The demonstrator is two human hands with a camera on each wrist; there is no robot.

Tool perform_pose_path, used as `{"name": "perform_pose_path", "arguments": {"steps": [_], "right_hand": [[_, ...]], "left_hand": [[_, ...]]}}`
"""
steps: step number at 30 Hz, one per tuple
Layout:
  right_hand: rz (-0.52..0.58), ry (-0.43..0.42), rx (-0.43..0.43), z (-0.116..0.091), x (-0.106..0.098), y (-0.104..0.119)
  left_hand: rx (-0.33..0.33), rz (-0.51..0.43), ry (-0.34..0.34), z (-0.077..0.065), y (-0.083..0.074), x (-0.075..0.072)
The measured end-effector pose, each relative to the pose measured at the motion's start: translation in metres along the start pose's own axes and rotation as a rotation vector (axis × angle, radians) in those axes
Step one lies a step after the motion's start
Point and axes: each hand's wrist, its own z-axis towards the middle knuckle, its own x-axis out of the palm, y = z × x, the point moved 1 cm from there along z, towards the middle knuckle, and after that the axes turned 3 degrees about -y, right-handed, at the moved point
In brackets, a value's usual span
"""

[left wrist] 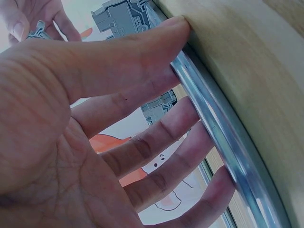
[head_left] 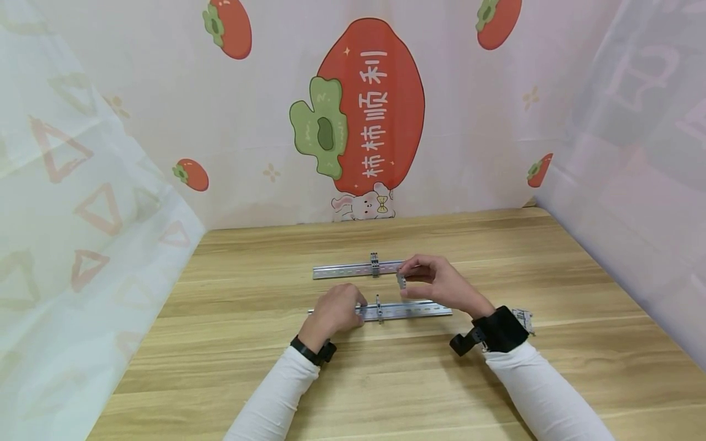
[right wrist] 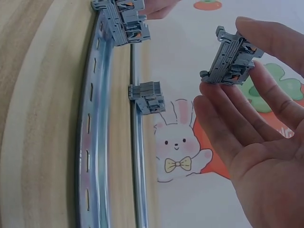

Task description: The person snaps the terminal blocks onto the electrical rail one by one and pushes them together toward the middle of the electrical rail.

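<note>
A slotted metal DIN rail (head_left: 419,310) lies nearer to me on the table, with a thin grey terminal block (head_left: 379,309) standing upright across it near the middle. My left hand (head_left: 336,308) grips this rail left of the block, thumb (left wrist: 173,28) along one edge and fingertips along the other. Above the right half of the rail, my right hand (head_left: 441,285) pinches another grey terminal block (right wrist: 230,59) between thumb and fingers, clear of the rail. Farther back, a second DIN rail (head_left: 339,271) carries several terminal blocks (head_left: 374,264) side by side; the right hand hides its right end.
Loose grey terminal blocks (head_left: 524,320) lie on the wooden table (head_left: 231,343) to the right, partly behind the right wrist's camera strap (head_left: 502,331). A printed cloth (head_left: 265,116) hangs behind the table, and pale curtains (head_left: 83,202) flank both sides.
</note>
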Motion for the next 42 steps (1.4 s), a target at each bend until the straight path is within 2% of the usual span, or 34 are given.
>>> {"name": "perform_pose_path", "arguments": {"steps": [9, 20, 30, 42], "right_hand": [[-0.033, 0.044, 0.035, 0.001, 0.008, -0.006], [-0.037, 0.059, -0.017, 0.005, 0.017, -0.019], [-0.038, 0.065, 0.057, 0.003, 0.028, -0.024], [-0.008, 0.083, 0.058, 0.002, 0.033, -0.030]], "left_hand": [[-0.011, 0.005, 0.006, 0.000, -0.001, -0.001], [-0.005, 0.003, 0.004, 0.001, 0.000, -0.001], [-0.008, 0.014, 0.006, 0.002, 0.000, 0.000], [0.001, 0.003, 0.001, 0.002, 0.002, -0.001]]}}
